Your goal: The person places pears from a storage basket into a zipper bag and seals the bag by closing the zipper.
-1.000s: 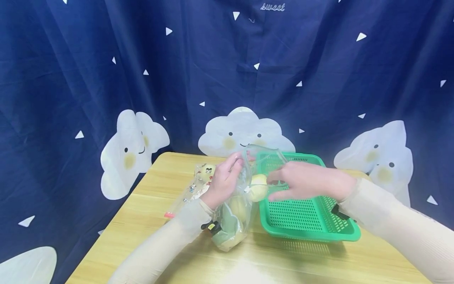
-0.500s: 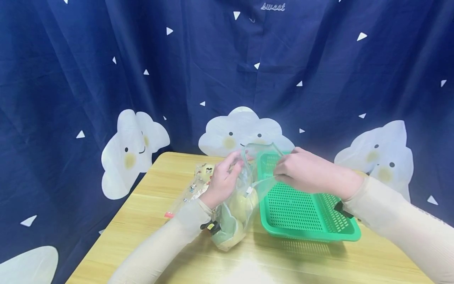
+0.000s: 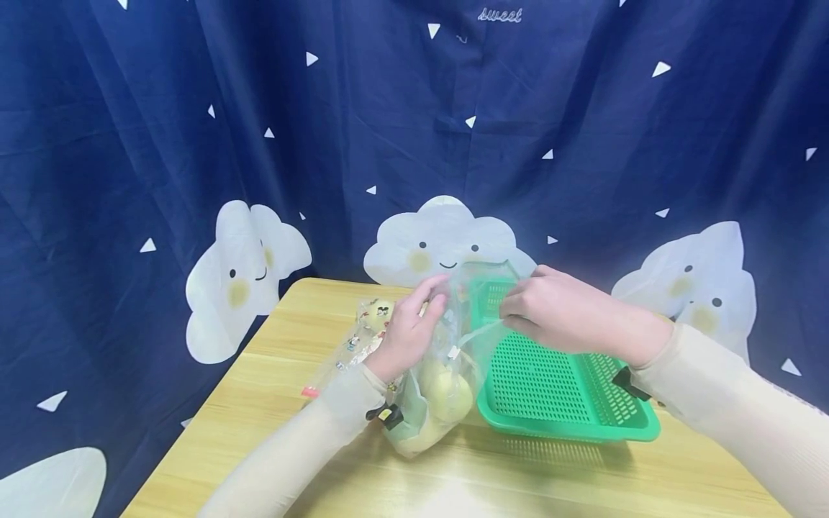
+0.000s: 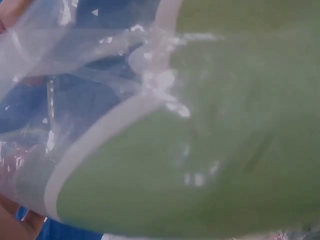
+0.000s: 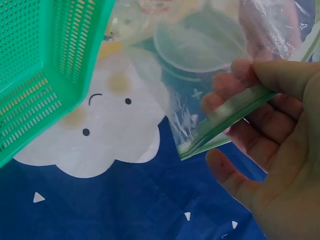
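A clear zip bag (image 3: 412,414) with a green print stands on the table, bulging with pale yellow round fruit (image 3: 451,394) near its bottom. My left hand (image 3: 406,332) holds the left side of its mouth. At the other side my right hand (image 3: 557,309) pinches the rim. Close up in the right wrist view, the bag's green zip edge (image 5: 232,116) lies between thumb and fingers. The green-printed plastic (image 4: 165,175) fills most of the left wrist view and hides much of the left hand's grip.
A green perforated basket (image 3: 570,433) sits right of the bag, under my right forearm. Left of my left hand lies another clear bag (image 3: 350,349) with small cartoon prints and a red slider, something yellow inside. A dark blue curtain (image 3: 401,129) hangs behind the wooden table (image 3: 259,381).
The yellow fruit at the bag's mouth left my right hand and dropped to the bottom. My right hand then took the bag's right rim. The left hand stayed nearly in place.
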